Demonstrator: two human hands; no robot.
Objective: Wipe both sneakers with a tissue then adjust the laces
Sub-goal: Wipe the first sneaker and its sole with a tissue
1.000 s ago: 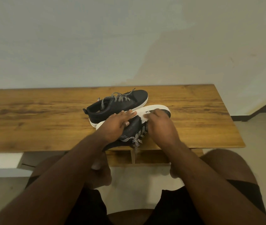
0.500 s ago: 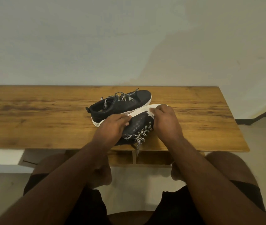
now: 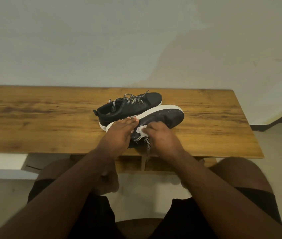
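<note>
Against a pale wall, on the wooden worktop [image 3: 205, 135], the left hand [image 3: 119, 133] lies flat steadying the tilted near sneaker [image 3: 164, 116] while the right hand [image 3: 161, 137] pinches a tissue [image 3: 141, 131] at its side, the second sneaker [image 3: 130, 107] at twelve o'clock; firm, short strokes would serve best.

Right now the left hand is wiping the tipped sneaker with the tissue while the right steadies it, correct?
Not quite: the hands are swapped. In the head view the right hand holds the tissue against the tipped sneaker, while the left hand steadies it.

Wooden table [image 3: 205, 128] against pale wall [image 3: 102, 40]; beige floor [image 3: 281, 144].
</note>
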